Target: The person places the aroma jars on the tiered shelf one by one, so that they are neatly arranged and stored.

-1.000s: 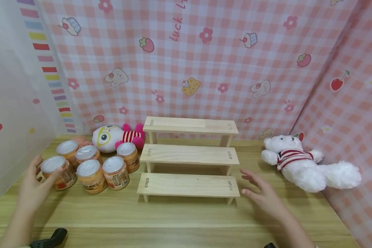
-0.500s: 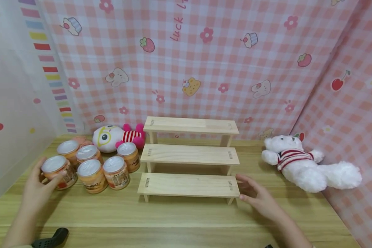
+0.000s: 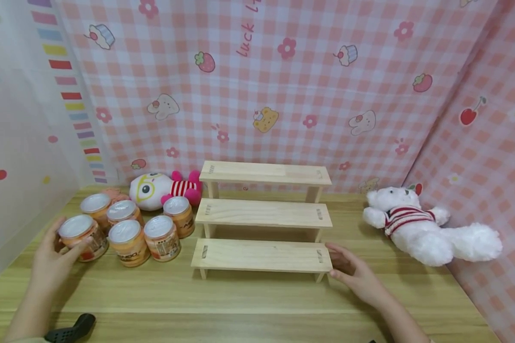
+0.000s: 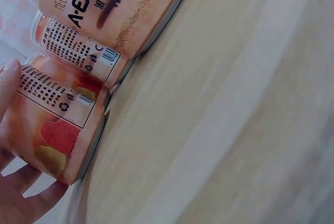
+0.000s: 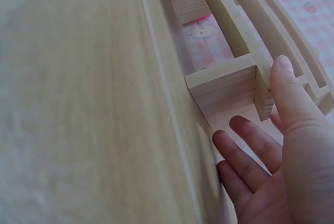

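Note:
My left hand (image 3: 53, 262) grips the nearest-left orange can (image 3: 90, 245), thumb at the front and fingers round its far-left side. In the left wrist view, that can (image 4: 52, 125) stands on the table with a label of printed text and fruit pictures. Several more orange cans (image 3: 128, 252) with silver lids stand grouped beside it. My right hand (image 3: 356, 276) holds the right end of the lowest step of a three-step wooden display stand (image 3: 262, 257). In the right wrist view, the thumb lies against the board's end and the other fingers extend below; the index finger is mostly hidden.
A pink and white plush doll (image 3: 154, 190) lies behind the cans. The white teddy bear (image 3: 416, 224) in a striped sweater lies at the right. Pink checked cloth (image 3: 309, 95) covers the back wall. A black object (image 3: 75, 328) shows near my left wrist.
My right hand has moved left and come onto the lowest step's right end. My left fingers have closed round the nearest-left can. Cans and stand stay in place.

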`<state>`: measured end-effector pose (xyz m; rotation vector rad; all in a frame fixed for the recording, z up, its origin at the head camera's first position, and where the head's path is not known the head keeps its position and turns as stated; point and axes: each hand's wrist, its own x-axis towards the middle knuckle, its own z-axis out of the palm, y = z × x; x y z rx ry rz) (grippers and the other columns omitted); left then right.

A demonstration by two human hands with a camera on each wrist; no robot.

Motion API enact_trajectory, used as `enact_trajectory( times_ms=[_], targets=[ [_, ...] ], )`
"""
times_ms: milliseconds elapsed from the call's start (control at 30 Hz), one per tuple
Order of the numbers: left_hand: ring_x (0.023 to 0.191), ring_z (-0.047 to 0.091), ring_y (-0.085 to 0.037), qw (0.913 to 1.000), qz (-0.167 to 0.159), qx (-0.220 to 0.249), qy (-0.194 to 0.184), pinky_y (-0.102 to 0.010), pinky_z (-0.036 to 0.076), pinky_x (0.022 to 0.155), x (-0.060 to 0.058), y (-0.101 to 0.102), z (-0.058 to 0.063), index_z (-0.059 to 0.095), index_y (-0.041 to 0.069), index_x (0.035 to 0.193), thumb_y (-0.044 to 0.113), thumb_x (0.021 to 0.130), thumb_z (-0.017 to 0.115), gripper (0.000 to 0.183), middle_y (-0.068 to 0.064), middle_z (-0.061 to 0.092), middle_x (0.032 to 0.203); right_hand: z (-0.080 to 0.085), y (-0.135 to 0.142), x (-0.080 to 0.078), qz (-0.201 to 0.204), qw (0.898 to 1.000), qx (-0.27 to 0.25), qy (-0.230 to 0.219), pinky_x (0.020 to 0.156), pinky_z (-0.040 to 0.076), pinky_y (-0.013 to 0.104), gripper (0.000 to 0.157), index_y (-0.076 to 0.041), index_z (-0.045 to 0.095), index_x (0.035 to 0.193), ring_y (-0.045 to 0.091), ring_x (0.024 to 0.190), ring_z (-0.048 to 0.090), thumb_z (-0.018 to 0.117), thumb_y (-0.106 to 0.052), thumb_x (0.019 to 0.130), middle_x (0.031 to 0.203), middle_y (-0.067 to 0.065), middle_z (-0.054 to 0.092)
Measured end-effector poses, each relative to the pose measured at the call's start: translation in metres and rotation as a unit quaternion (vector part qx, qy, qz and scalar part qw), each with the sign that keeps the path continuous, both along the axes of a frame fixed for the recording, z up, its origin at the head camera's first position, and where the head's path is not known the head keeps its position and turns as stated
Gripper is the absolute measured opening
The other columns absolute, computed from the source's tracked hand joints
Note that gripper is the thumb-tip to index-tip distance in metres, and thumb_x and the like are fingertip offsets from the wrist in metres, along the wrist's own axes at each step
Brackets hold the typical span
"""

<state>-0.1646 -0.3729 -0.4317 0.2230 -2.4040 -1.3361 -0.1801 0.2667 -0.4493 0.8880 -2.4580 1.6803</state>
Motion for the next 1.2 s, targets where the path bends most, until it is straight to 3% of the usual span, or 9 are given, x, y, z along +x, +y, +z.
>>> enact_trajectory(
  times_ms=[200, 400, 600, 800, 1067, 1200],
  targets=[
    [0.133, 0.032, -0.031, 1.0000, 0.004, -0.001, -0.003, -0.002, 0.035, 0.083, 0.001, 0.000, 0.002, 0.009, 0.005, 0.153, 0.020, 0.094, 0.063, 0.081, -0.030, 0.018, 0.151, -0.001, 0.000, 0.000, 0.013, 1.000, -0.009, -0.004, 0.091, 0.046, 0.024, 0.057, 0.009, 0.035, 0.140, 0.011, 0.108, 0.057, 0.060, 0.005, 0.090, 0.121, 0.033, 0.054],
    [0.121, 0.042, -0.020, 0.9994, 0.032, -0.011, 0.003, -0.001, 0.035, 0.073, 0.004, 0.002, 0.009, 0.015, 0.007, 0.153, 0.020, 0.092, 0.067, 0.082, -0.033, 0.027, 0.146, -0.001, 0.000, 0.000, 0.020, 1.000, -0.018, -0.010, 0.091, 0.045, 0.021, 0.056, 0.012, 0.033, 0.140, 0.010, 0.109, 0.057, 0.059, 0.006, 0.090, 0.121, 0.035, 0.054],
    [0.112, 0.044, -0.010, 0.9987, 0.051, -0.005, 0.010, -0.003, 0.038, 0.069, 0.006, 0.002, 0.020, 0.018, 0.010, 0.154, 0.020, 0.091, 0.068, 0.081, -0.030, 0.028, 0.147, -0.001, 0.000, -0.001, 0.019, 1.000, -0.018, -0.010, 0.090, 0.045, 0.021, 0.056, 0.009, 0.034, 0.140, 0.010, 0.109, 0.057, 0.058, 0.007, 0.090, 0.120, 0.034, 0.054],
    [0.121, 0.041, -0.016, 0.9983, 0.050, -0.015, 0.025, -0.003, 0.037, 0.071, 0.008, 0.005, 0.035, 0.017, 0.015, 0.154, 0.021, 0.091, 0.067, 0.080, -0.028, 0.028, 0.149, -0.004, 0.001, -0.001, 0.006, 1.000, -0.009, -0.028, 0.090, 0.046, 0.021, 0.056, 0.007, 0.035, 0.141, 0.009, 0.108, 0.057, 0.060, 0.003, 0.091, 0.121, 0.032, 0.055],
    [0.112, 0.044, -0.007, 0.9965, 0.062, -0.024, 0.051, -0.002, 0.037, 0.070, 0.010, 0.014, 0.056, 0.019, 0.012, 0.154, 0.017, 0.091, 0.067, 0.079, -0.031, 0.035, 0.142, -0.002, 0.000, 0.000, 0.004, 1.000, -0.012, -0.022, 0.089, 0.046, 0.021, 0.056, 0.008, 0.035, 0.141, 0.009, 0.107, 0.057, 0.060, 0.003, 0.091, 0.120, 0.034, 0.055],
    [0.121, 0.042, -0.014, 0.9959, 0.062, -0.031, 0.057, -0.002, 0.037, 0.072, 0.012, 0.022, 0.067, 0.019, 0.013, 0.154, 0.017, 0.091, 0.067, 0.079, -0.030, 0.034, 0.144, -0.002, -0.001, 0.000, 0.011, 1.000, -0.015, -0.018, 0.089, 0.047, 0.021, 0.055, 0.008, 0.035, 0.141, 0.009, 0.107, 0.057, 0.059, 0.004, 0.091, 0.120, 0.034, 0.055]
  ],
)
